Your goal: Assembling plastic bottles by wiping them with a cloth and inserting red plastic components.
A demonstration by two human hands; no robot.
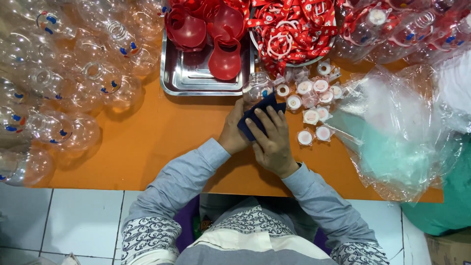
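Both hands close around a dark blue cloth (pixel 259 114) wrapped over a clear plastic bottle (pixel 257 86) at the centre of the frame: the left hand (pixel 232 131) grips the cloth from the left side, while the right hand (pixel 273 140) lies over it with fingers spread and pressed down. Only the bottle's top shows above the cloth, just below a steel tray (pixel 196 78) of red plastic parts (pixel 223 60). Small round white-and-pink caps (pixel 314 105) are scattered just right of the hands on the orange table (pixel 147 142). Clear empty bottles (pixel 59 88) crowd the upper left, red straps (pixel 292 29) fill a bowl at top centre, and crumpled clear plastic bags (pixel 397 127) lie at right.
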